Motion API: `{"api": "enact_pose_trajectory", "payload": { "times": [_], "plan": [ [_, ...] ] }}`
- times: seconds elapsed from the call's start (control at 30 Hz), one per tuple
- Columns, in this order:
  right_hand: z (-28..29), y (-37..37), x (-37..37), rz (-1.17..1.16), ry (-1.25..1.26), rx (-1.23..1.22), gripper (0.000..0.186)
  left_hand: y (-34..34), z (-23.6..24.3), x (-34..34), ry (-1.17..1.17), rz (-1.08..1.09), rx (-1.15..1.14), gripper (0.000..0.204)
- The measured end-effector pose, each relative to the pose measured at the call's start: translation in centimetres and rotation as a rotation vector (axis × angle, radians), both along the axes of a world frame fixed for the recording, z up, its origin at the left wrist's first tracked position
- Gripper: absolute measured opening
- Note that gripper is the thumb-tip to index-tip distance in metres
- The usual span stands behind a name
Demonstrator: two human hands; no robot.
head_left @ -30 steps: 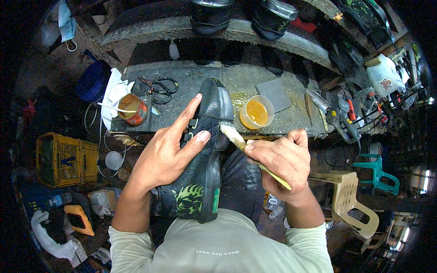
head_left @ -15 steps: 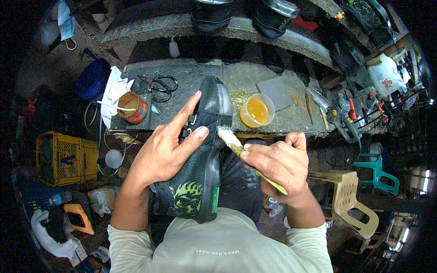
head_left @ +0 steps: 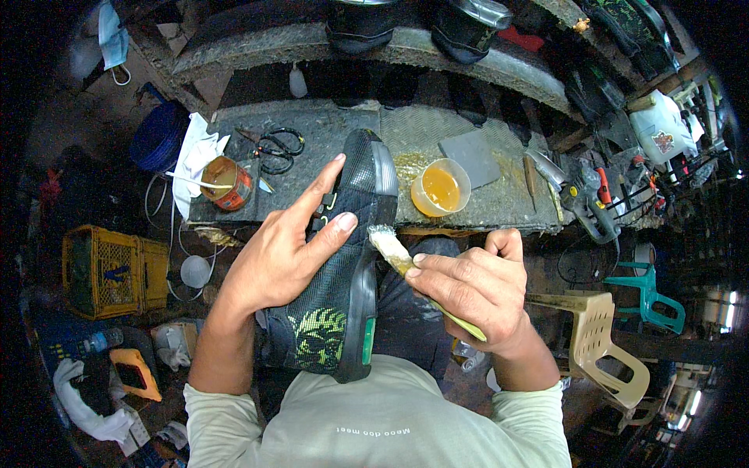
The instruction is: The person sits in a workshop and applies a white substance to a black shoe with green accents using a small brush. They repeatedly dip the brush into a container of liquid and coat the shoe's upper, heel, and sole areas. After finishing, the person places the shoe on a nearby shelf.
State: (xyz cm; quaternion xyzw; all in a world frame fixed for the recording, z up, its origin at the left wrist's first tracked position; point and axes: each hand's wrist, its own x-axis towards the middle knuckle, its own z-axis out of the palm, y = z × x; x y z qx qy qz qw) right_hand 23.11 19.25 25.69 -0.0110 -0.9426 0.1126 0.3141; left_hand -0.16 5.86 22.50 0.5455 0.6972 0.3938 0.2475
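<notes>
A black mesh sneaker (head_left: 324, 335) with a green patterned heel lies lengthwise between my torso and the workbench, toe upward. My left hand (head_left: 273, 257) grips it from the left, thumb on the upper and index finger stretched along the toe. In my right hand (head_left: 476, 285) is a brush (head_left: 392, 249) with a yellow-green handle, its whitish bristles touching the sole's edge just below the toe section. Beyond the shoe, to its right on the bench, stands a translucent cup of amber liquid (head_left: 439, 185); a tin with a stick (head_left: 230, 196) and black scissors (head_left: 277, 148) are at left.
The workbench (head_left: 304, 204) has a grey pad (head_left: 468, 156) and hand tools (head_left: 589, 207) at right. A shelf (head_left: 530, 82) with shoes runs above. A yellow crate (head_left: 109, 273) and blue basket (head_left: 160, 140) are at left; beige (head_left: 601, 343) and teal (head_left: 644, 300) chairs are at right.
The brush tip has moved slightly down and left along the sole's edge, my right hand shifting with it. The shoe and my left hand have risen very slightly in view.
</notes>
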Motion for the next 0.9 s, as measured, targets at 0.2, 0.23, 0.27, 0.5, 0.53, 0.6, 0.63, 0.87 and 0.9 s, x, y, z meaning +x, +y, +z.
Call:
{"api": "enact_pose_trajectory", "payload": {
  "times": [0.2,0.23,0.27,0.5,0.53,0.6,0.63,0.87,0.9],
  "plan": [
    [0.3,0.4,-0.1,0.054,-0.023,0.085,0.026,0.3,-0.1,-0.6,-0.052,-0.044,-0.044,0.070],
    [0.4,0.6,-0.1,0.071,-0.026,0.110,0.030,0.3,-0.1,-0.7,-0.089,-0.066,-0.064,0.069],
    [0.6,0.8,-0.1,0.086,-0.041,0.130,0.030,0.3,0.0,-0.9,-0.125,-0.085,-0.104,0.068],
    [3.1,2.5,-0.2,0.184,-0.082,0.141,0.028,1.3,0.0,-2.1,-0.171,-0.250,-0.126,0.071],
    [3.4,2.7,-0.2,0.190,-0.083,0.127,0.028,1.3,0.1,-2.3,-0.189,-0.275,-0.147,0.071],
    [3.8,3.0,-0.2,0.223,-0.085,0.103,0.027,1.4,0.3,-2.5,-0.234,-0.327,-0.150,0.070],
    [4.0,3.0,-0.1,0.241,-0.090,0.094,0.027,1.4,0.4,-2.6,-0.231,-0.344,-0.166,0.070],
    [4.9,2.8,0.3,0.309,-0.110,0.003,0.027,1.7,0.7,-2.4,-0.263,-0.445,-0.206,0.070],
    [4.9,2.8,0.3,0.316,-0.115,0.008,0.027,1.7,0.8,-2.4,-0.268,-0.450,-0.232,0.070]
  ]
}}
